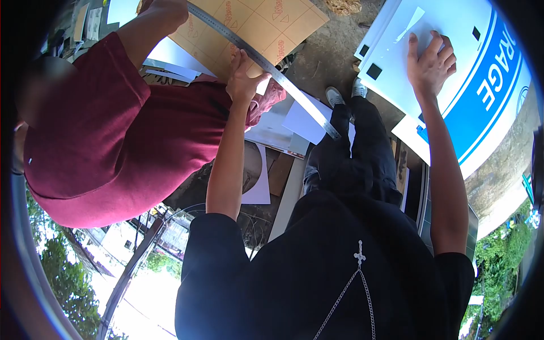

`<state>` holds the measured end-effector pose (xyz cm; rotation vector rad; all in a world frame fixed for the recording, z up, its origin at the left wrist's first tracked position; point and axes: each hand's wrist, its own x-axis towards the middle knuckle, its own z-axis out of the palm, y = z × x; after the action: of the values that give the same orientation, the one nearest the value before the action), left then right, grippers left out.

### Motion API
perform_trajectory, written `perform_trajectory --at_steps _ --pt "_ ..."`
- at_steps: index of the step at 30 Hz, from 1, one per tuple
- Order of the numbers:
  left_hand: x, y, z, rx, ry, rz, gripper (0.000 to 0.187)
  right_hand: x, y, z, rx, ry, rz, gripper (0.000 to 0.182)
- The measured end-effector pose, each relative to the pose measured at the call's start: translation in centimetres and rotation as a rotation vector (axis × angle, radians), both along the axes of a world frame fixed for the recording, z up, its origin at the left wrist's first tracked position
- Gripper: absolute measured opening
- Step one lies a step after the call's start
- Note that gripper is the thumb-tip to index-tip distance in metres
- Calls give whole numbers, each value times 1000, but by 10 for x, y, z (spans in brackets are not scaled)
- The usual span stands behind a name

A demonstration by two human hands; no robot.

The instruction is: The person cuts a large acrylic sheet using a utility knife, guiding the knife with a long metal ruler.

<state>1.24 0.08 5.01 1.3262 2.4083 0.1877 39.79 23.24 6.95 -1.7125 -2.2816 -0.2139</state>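
Note:
My left hand (245, 79) grips the edge of a long metal ruler (258, 56), with its fingertips at the ruler's near side. The ruler slants across brown printed sheet material (226, 28), and its lower end sticks out over my legs. On the right, my right hand (432, 63) rests on a white panel (396, 62) with its fingers bent and apart, holding nothing. A blue band with white lettering (490, 96) runs along this panel. A thin pale strip (411, 22) lies near my right fingertips.
A co-worker in a maroon shirt (124, 141) bends over at the left, a hand (167, 8) near the ruler's upper end. White sheets (306, 119) lie by my legs. A round-edged pale surface (498, 175) is below the panel. My shoes (334, 96) stand on rough ground.

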Motion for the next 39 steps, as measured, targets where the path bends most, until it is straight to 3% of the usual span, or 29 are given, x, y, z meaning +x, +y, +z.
perform_trajectory --at_steps 18,23,39 --pt "-13 -5 -17 97 -19 -85 111 -1 -2 3 -32 13 -13 59" --pt "-9 -2 -5 -15 -94 5 115 -6 -3 10 -81 31 -58 58" --pt "-8 1 -2 -33 -8 -119 111 0 -1 1 -18 -24 -33 58"
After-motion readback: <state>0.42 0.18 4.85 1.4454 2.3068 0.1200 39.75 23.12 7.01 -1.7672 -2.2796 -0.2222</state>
